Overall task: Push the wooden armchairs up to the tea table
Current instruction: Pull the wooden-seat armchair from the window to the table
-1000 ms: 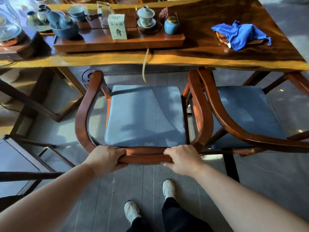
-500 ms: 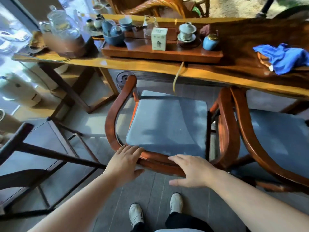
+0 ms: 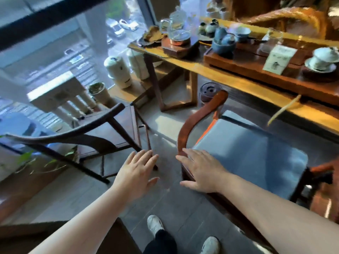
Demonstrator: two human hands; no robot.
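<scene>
A reddish wooden armchair [image 3: 194,123] with a grey-blue cushion [image 3: 249,153] stands with its seat front under the edge of the long wooden tea table [image 3: 229,77]. My right hand [image 3: 201,170] hovers open over the chair's curved back rail, fingers spread. My left hand [image 3: 137,173] is open in the air to the left of that chair, holding nothing. A darker wooden armchair [image 3: 86,132] stands apart at the left, away from the table, near the window.
The table carries a tea tray [image 3: 256,68], cups, a glass kettle [image 3: 178,33] and a white box [image 3: 278,58]. White jars [image 3: 118,72] and a potted plant stand by the window. My feet [image 3: 155,224] are on grey floor tiles between the chairs.
Both hands have let go of the reddish chair's back rail and opened. The view has swung left, bringing the dark armchair and window into sight.
</scene>
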